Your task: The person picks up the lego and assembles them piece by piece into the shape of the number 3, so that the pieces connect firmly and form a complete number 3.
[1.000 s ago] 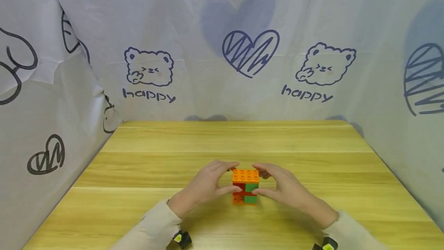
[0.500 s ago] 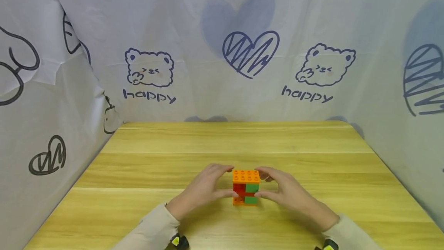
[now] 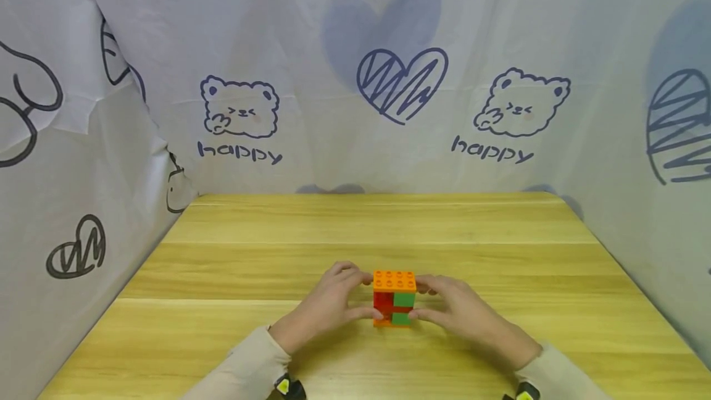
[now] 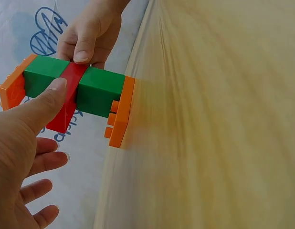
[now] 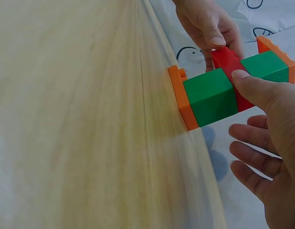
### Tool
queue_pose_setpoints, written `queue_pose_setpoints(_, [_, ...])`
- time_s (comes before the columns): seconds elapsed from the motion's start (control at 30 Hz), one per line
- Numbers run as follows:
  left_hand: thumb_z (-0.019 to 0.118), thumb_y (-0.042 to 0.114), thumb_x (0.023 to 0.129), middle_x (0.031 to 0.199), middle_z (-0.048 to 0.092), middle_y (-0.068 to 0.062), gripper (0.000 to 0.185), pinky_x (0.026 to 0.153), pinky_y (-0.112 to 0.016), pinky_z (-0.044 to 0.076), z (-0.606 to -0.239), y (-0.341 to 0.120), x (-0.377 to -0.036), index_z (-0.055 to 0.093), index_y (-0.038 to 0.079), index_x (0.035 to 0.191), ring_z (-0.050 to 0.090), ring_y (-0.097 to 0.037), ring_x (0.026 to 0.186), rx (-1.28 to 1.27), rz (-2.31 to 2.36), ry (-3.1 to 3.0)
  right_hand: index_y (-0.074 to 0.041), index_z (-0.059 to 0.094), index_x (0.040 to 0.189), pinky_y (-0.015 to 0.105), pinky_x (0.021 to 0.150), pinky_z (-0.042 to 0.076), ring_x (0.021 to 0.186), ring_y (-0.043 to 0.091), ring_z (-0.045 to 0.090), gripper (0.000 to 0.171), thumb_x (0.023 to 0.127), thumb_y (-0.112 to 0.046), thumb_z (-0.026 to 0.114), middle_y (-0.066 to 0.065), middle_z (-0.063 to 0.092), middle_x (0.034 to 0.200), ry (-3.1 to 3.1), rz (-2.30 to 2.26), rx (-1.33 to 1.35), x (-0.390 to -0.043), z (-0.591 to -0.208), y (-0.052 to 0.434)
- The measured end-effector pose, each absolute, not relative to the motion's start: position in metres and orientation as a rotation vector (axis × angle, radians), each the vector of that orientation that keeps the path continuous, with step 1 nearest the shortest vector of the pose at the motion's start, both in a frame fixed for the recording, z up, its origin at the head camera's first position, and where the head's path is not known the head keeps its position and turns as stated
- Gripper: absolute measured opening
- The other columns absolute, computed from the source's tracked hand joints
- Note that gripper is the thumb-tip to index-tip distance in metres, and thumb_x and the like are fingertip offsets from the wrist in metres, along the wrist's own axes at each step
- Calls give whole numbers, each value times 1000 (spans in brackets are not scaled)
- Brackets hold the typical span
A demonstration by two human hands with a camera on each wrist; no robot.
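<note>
Hands flank a block stack (image 3: 394,298) on the wooden table (image 3: 366,227) in the head view: left hand (image 3: 328,307) and right hand (image 3: 461,313) each pinch its sides. Left wrist view shows the left thumb on the red band of the stack (image 4: 73,93) (orange plates at both ends). Right wrist view shows the right thumb pressing the stack (image 5: 228,86).

From the head we are looking forward and down over the wooden table (image 3: 355,227) toward the printed cloth backdrop (image 3: 389,48). Our wrist cameras are sitting close and low, facing each other across the brick block (image 4: 76,90), which all three views are sharing.
</note>
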State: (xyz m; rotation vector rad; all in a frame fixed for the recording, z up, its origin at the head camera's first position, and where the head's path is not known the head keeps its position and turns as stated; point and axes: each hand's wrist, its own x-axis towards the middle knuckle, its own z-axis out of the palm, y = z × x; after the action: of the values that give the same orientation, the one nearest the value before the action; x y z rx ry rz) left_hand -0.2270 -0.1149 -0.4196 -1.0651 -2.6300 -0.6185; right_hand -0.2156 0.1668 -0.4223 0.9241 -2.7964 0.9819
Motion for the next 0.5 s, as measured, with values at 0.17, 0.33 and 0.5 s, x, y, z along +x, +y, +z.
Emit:
queue_pose_setpoints(0.17, [63, 64, 81, 112, 63, 6, 61, 98, -36, 44, -419, -114, -227, 65, 15, 117, 48, -15, 114, -1048, -624, -2652, -18, 59, 128, 46, 90, 51, 106, 18, 63, 57, 87, -57, 64, -4, 65, 119, -2780, 1033, 923, -216, -422, 167])
queue_pose_setpoints(0.33, [65, 61, 82, 109, 63, 8, 55, 96, -35, 45, -421, -114, -226, 65, 16, 113, 49, -14, 112, -1064, -629, -2642, -21, 61, 125, 43, 90, 51, 104, 12, 63, 48, 89, -53, 65, -10, 65, 118, -2742, 1068, 960, -215, -422, 166])
queue_pose_setpoints(0.5, [64, 60, 83, 106, 63, 8, 52, 94, -33, 46, -423, -113, -226, 66, 16, 111, 50, -12, 109, -1097, -642, -2608, -21, 61, 125, 40, 88, 52, 102, 8, 62, 46, 90, -51, 64, -12, 65, 116, -2720, 1057, 974, -214, -424, 166])
